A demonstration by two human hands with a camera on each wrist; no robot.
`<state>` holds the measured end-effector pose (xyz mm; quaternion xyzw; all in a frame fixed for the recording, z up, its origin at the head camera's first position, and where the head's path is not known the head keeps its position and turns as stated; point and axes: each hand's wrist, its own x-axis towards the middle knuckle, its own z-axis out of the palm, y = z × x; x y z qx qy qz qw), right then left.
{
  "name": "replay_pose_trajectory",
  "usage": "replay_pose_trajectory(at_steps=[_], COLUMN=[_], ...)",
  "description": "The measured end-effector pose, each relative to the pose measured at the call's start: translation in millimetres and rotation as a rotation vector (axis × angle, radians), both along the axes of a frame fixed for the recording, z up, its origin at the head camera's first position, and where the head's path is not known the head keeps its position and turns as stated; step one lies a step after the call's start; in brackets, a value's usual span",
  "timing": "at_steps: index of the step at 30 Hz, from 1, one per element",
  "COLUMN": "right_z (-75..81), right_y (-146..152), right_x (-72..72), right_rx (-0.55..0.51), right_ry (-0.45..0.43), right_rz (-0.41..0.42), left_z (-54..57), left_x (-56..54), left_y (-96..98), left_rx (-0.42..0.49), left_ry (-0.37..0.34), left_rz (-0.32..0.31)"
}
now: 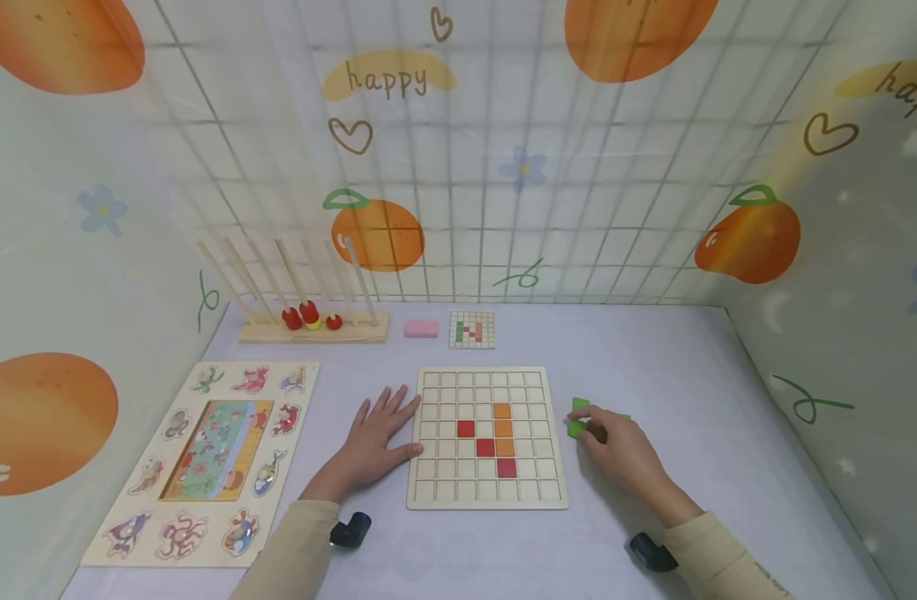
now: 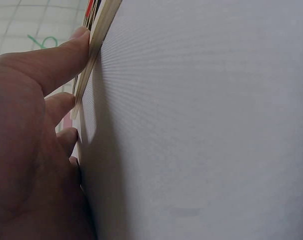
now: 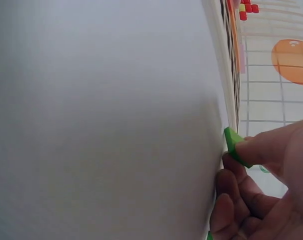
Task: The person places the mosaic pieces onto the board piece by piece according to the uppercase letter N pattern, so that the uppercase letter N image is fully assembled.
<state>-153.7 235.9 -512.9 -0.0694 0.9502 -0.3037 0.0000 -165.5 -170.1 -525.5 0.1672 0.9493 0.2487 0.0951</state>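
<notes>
A square wooden grid board point(image 1: 443, 470) lies on the table between the hands. Three red tiles point(image 1: 466, 428) step diagonally across its cells, and an orange column point(image 1: 503, 427) stands beside them. My left hand point(image 1: 370, 443) is spread flat, its thumb and index fingertip at the board's left edge. Just off the right edge, my right hand point(image 1: 625, 450) pinches a green tile point(image 3: 233, 144) between thumb and fingers. Another green tile point(image 1: 580, 403) lies right by those fingertips, and more green point(image 1: 625, 416) peeks out behind the hand, mostly hidden.
Behind the board are a small pattern card point(image 1: 472, 330) and a pink eraser-like block point(image 1: 421, 329). A wooden peg rack point(image 1: 316, 333) with red and yellow beads stands at the back left. On the left lies a sea-animal puzzle board point(image 1: 147, 517). Patterned cloth walls enclose the table.
</notes>
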Motion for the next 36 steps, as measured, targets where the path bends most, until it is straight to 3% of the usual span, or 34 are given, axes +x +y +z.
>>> replay_pose_trajectory(at_steps=[16,29,36], right_z=[7.3,11.1,14.5], right_y=[-2,-10,-18], right_x=[0.6,-2.7,-6.0], right_rx=[-0.074,-0.142,-0.163], right_ry=[0.000,0.031,0.001], right_rz=[-0.054,-0.033,-0.043], left_z=[1.3,-1.0,-0.1], left_x=[0.7,0.2,0.6], left_y=[1.0,0.4,0.8], left_rx=[0.001,0.000,-0.001], left_ry=[0.001,0.007,0.006], left_rz=[0.008,0.005,0.008])
